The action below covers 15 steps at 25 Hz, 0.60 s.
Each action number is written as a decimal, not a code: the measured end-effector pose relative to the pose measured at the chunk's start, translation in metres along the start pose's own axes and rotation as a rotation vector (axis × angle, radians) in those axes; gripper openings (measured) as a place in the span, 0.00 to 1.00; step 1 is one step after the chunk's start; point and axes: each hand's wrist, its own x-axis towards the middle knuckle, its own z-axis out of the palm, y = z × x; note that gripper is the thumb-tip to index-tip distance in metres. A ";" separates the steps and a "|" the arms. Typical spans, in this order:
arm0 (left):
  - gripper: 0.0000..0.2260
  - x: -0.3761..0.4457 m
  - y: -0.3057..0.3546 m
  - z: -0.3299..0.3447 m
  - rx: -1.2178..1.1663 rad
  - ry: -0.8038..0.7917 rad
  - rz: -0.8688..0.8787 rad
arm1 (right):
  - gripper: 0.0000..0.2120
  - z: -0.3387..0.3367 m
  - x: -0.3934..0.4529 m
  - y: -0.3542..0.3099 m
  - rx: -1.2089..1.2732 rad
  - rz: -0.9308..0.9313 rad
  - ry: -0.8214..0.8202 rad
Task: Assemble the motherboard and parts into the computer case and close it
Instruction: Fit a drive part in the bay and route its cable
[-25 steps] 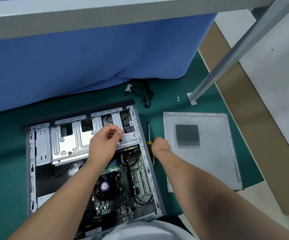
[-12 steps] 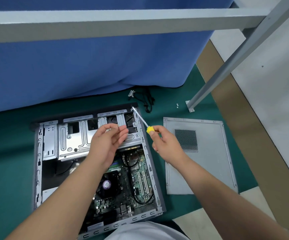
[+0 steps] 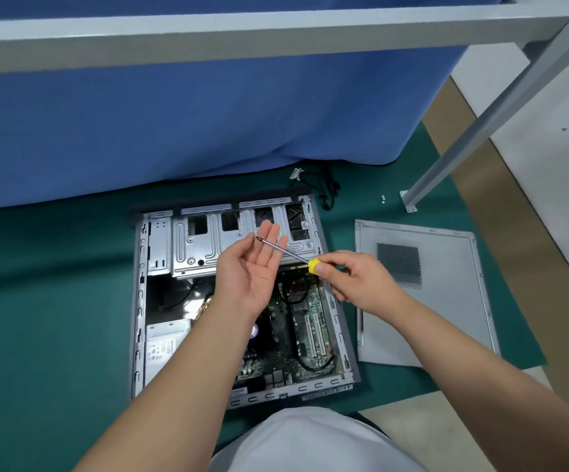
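Over green matting (image 3: 54, 301) and the open case (image 3: 339, 321), the left hand (image 3: 254, 267) lies palm-up, fingers straight, while the right hand (image 3: 358, 281) grips a screwdriver (image 3: 314, 265) across it.

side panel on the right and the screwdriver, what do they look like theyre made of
Side panel: looks like sheet metal with a matt grey finish; thin, flat, folded edges, a punched mesh vent.
Screwdriver: slim shiny shaft, probably steel, glinting across the left hand; its yellow handle end looks like glossy plastic, held by the right hand.
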 end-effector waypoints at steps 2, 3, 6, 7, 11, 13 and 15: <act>0.09 -0.002 0.002 0.001 0.002 -0.008 0.006 | 0.12 -0.001 0.001 -0.002 0.006 -0.004 0.006; 0.10 -0.002 0.002 0.001 0.004 -0.011 0.005 | 0.12 -0.002 0.001 -0.002 0.015 -0.004 0.008; 0.09 -0.003 0.004 0.001 0.022 -0.015 -0.008 | 0.11 -0.005 0.001 -0.002 0.027 -0.011 0.008; 0.09 -0.003 0.005 0.000 0.033 -0.014 -0.012 | 0.11 -0.005 0.001 -0.002 0.019 -0.017 0.009; 0.09 -0.003 0.009 -0.003 0.105 0.004 -0.014 | 0.10 -0.007 0.002 -0.001 -0.071 -0.045 0.019; 0.07 -0.003 0.010 -0.004 0.157 0.015 -0.010 | 0.10 -0.008 0.003 -0.003 -0.132 -0.073 0.018; 0.07 -0.004 0.011 -0.006 0.191 0.024 -0.010 | 0.12 -0.010 0.003 -0.006 -0.262 -0.146 0.036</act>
